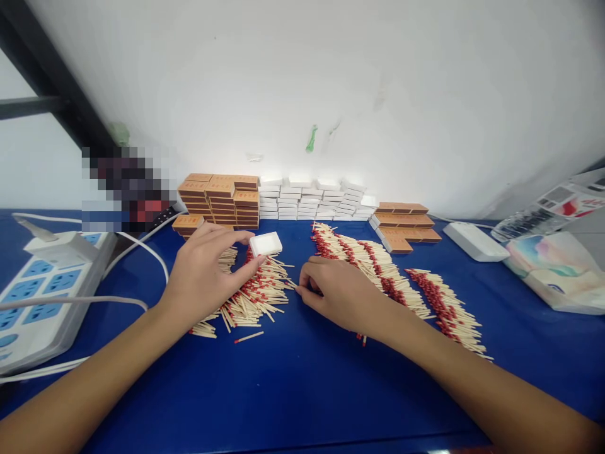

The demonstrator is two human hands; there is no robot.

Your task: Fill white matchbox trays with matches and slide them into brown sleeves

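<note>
My left hand (pixel 203 274) holds a small white matchbox tray (pixel 265 243) between thumb and fingertips, just above a heap of red-tipped matches (pixel 258 293) on the blue table (pixel 302 378). My right hand (pixel 338 290) rests knuckles-up to the right of that heap. Its fingers are curled and pinched at the ends of some matches near the pile's right edge. A longer band of matches (pixel 401 284) runs diagonally behind and to the right of my right hand.
Stacks of orange matchbox sleeves (pixel 222 198) and white trays (pixel 312 200) line the wall, with more orange sleeves (pixel 406 227) at the right. A white power strip (pixel 38 296) with cables lies at the left. A white box (pixel 475 241) and packets (pixel 553 265) sit far right.
</note>
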